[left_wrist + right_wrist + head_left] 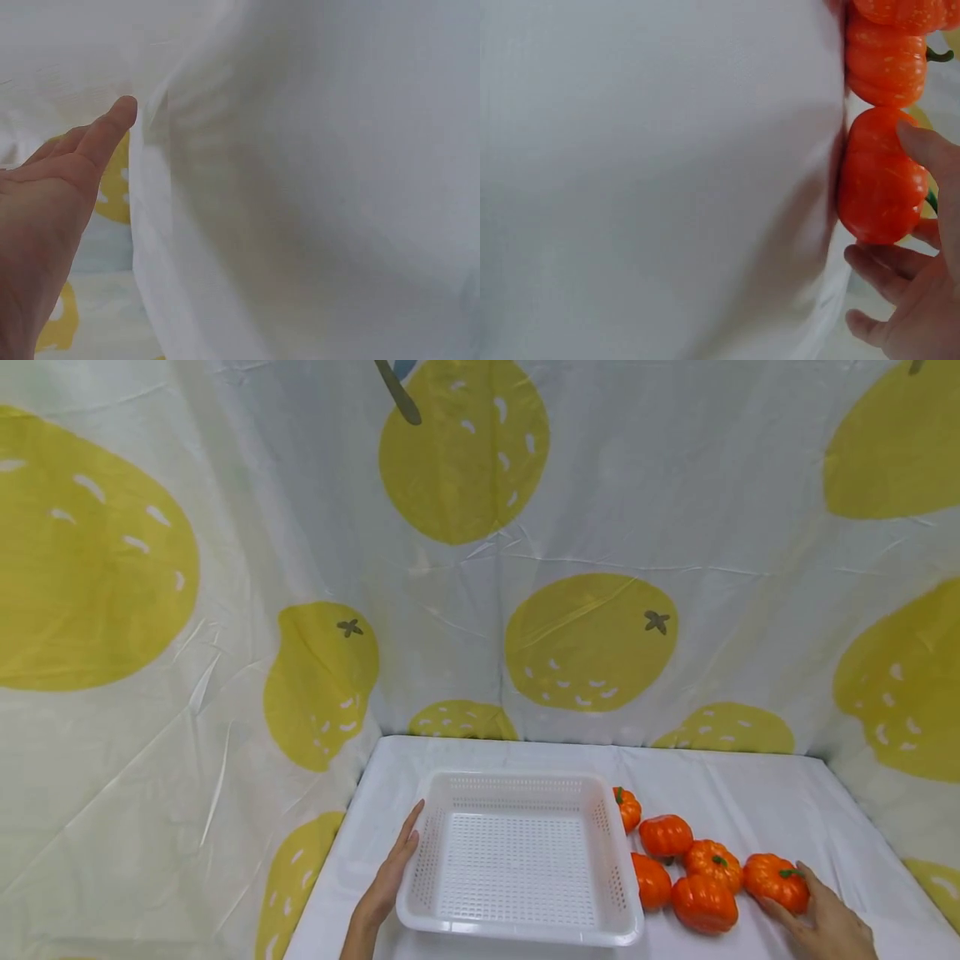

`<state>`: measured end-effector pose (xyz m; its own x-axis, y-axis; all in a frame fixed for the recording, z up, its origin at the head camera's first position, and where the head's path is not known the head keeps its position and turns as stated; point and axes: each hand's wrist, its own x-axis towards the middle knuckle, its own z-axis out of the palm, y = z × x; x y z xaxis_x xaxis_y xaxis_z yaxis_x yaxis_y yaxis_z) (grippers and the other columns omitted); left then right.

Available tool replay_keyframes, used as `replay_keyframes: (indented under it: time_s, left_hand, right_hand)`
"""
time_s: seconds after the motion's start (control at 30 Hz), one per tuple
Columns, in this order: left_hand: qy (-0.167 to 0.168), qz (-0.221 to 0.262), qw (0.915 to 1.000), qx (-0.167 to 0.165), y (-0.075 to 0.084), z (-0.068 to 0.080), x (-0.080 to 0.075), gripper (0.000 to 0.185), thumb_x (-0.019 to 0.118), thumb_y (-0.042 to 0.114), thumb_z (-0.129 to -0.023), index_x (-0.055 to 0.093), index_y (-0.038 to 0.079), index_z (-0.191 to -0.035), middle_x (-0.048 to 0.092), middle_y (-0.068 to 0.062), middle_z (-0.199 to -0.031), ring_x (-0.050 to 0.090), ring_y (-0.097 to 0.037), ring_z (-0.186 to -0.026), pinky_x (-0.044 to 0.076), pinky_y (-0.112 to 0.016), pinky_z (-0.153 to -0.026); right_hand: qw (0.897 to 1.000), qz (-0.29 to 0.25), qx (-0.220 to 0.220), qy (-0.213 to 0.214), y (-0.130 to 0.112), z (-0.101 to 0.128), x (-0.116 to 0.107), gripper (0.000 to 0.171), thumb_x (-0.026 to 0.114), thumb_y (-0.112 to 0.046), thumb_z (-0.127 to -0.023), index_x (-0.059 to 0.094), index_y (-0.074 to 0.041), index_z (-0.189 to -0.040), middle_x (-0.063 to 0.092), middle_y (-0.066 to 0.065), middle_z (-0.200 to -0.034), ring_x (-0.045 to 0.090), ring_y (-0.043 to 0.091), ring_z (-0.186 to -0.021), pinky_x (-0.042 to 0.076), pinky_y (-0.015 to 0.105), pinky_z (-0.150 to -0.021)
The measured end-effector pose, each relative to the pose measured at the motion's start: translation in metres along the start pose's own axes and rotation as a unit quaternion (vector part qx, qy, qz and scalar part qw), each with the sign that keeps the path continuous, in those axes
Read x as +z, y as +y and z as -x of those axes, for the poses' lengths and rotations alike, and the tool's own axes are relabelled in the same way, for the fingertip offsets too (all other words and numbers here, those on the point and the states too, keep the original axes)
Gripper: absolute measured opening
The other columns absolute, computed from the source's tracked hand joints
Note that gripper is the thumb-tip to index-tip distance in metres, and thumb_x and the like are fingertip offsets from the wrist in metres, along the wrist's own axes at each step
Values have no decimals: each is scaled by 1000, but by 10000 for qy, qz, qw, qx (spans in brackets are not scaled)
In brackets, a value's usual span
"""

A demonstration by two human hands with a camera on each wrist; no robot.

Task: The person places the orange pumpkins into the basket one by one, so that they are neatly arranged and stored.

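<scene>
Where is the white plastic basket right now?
In the head view, the white plastic basket sits on the white table, between the left hand and the small orange pumpkins.

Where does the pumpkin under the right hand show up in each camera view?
Head: the pumpkin lies far right of the cluster, under the right hand.
Left wrist: not in view.
Right wrist: at the right edge, fingers around it.
Shared landmark: the white tablecloth.

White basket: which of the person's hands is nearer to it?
Left. The left hand rests flat against the white basket's left wall, while the right hand is off to its right, gripping the rightmost small pumpkin.
</scene>
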<state>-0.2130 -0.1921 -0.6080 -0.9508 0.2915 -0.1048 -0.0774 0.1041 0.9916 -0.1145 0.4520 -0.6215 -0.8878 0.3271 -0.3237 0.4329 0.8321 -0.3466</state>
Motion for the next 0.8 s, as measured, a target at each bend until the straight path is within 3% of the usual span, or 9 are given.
replay_keyframes:
  time_s: [0.2,0.43,0.8]
  left_hand:
    - [21,-30,10000,-12,2,0,1,55,24,48,-112,14,39,-166,-1,-4,-177,-8,-42,-162,-7,-72,-122]
    - [54,27,10000,-51,2,-1,0,56,25,50,-111,15,40,-165,-1,-2,-177,-8,-41,-162,-7,-73,-121]
    - [52,-160,9999,24,-2,-1,0,55,23,48,-112,15,39,-166,1,-5,-177,-5,-44,-161,-4,-77,-120]
  right_hand:
    - [9997,-239,102,43,-1,-2,5,120,54,-74,-94,13,23,-150,28,51,-145,36,67,-129,37,79,-101]
    - [9910,-1004,883,105,-5,-4,16,128,54,-78,-91,0,21,-153,20,48,-149,29,64,-134,32,76,-112]
    - [9830,-1546,948,271,-11,-1,8,122,51,-73,-96,-8,15,-156,13,47,-155,24,62,-137,29,75,-114]
